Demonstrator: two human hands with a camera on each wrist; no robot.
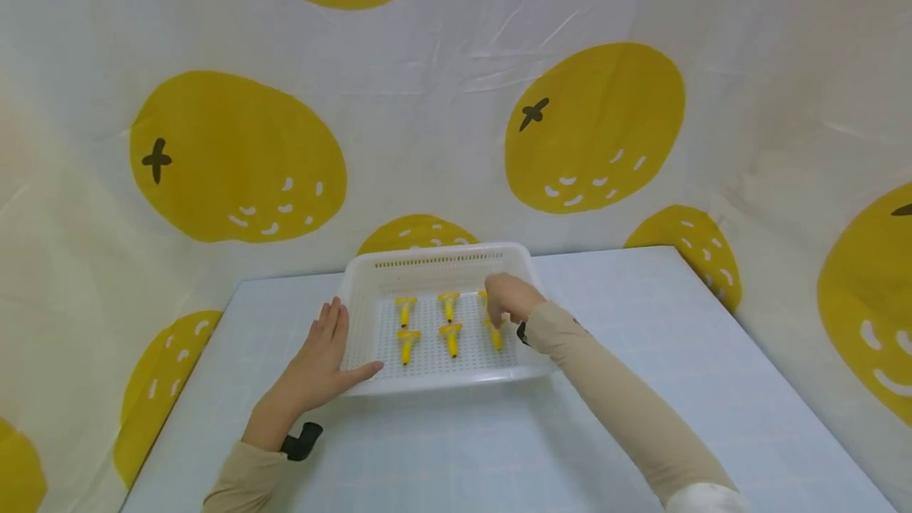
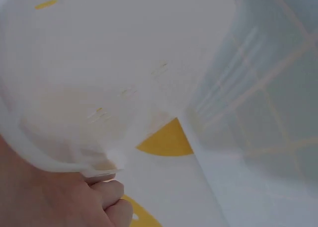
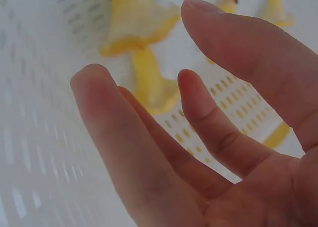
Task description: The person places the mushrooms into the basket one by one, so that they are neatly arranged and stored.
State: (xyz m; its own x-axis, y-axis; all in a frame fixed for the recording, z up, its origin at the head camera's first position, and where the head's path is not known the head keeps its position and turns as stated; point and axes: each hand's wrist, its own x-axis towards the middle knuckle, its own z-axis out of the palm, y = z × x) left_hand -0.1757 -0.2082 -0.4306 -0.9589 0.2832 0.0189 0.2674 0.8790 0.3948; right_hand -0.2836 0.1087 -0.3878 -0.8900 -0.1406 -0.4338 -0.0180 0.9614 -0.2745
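A white perforated plastic basket [image 1: 435, 378] holds several yellow mushroom-shaped pieces in two rows, such as a front-left piece [image 1: 408, 347] and a front-middle piece [image 1: 452, 339]. My left hand [image 1: 317, 366] rests against the basket's left side, fingers straight and thumb stretched over the front-left corner. Over the right end of the basket is my right hand [image 1: 511, 301], partly covering the rightmost pieces. In the right wrist view its fingers and thumb are spread apart with nothing between them, and a yellow piece [image 3: 134, 23] with a flared end lies just beyond the fingertips.
The basket stands near the back of a table [image 1: 456, 450] with a pale blue checked cover. Behind and beside it hangs a white curtain [image 1: 427, 101] printed with large yellow fruit. The basket's raised walls [image 3: 35, 113] surround the pieces.
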